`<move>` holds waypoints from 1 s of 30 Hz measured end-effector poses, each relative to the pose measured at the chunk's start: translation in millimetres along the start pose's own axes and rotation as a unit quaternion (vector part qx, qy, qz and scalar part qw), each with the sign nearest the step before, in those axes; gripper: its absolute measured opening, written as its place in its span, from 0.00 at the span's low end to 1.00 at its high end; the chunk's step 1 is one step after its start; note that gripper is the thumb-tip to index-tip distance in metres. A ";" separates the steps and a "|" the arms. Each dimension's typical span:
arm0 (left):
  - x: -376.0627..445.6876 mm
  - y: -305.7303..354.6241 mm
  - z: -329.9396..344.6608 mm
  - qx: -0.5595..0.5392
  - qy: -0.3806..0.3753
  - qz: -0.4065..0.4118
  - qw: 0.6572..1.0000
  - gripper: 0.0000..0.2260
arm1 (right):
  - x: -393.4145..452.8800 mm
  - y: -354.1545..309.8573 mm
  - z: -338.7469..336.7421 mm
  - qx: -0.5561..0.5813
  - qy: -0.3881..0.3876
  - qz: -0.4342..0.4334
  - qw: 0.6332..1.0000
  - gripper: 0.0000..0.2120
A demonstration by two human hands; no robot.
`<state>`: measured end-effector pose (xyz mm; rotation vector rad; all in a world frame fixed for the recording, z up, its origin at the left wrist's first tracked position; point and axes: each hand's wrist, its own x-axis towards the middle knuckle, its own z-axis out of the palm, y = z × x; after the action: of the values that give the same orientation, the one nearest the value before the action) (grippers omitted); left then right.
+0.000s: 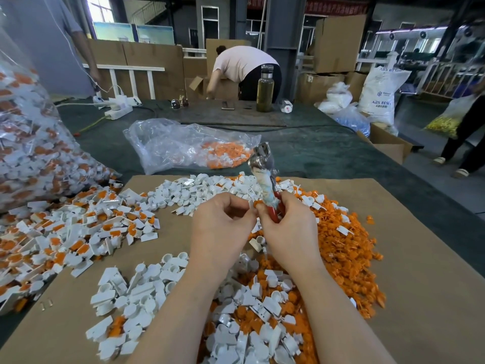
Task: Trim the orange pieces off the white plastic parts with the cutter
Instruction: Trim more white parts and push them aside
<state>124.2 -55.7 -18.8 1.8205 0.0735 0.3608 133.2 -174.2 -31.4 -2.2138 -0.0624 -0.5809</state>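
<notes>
2 hands (223, 222) (286, 227) – right grips red-handled cutter (263, 177), left pinches orange piece (256, 204).

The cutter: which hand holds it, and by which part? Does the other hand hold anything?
The right hand grips the cutter by its red handles, blades pointing up. The left hand pinches a small orange piece at its fingertips.

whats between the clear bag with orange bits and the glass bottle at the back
In the head view, bare dark green table cover and a black cable lie between the clear bag and the bottle, which stands on a dark mat.
</notes>
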 end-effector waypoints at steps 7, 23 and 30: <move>0.9 -2.2 2.0 0.039 0.011 0.024 0.999 0.06 | 1.6 0.0 -3.7 0.035 -0.033 0.005 0.999 0.03; 5.4 -4.1 -4.6 -0.031 -0.008 -0.008 0.999 0.04 | 1.8 -2.4 -7.5 0.174 -0.076 0.044 0.981 0.05; 4.2 -1.1 -8.6 -0.109 -0.013 -0.024 0.994 0.02 | 1.7 0.6 -13.7 0.170 -0.119 0.048 0.977 0.02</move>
<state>125.9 -46.4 -16.9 1.6043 0.0579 0.2999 129.5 -185.0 -23.6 -1.9277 -0.1657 -0.2272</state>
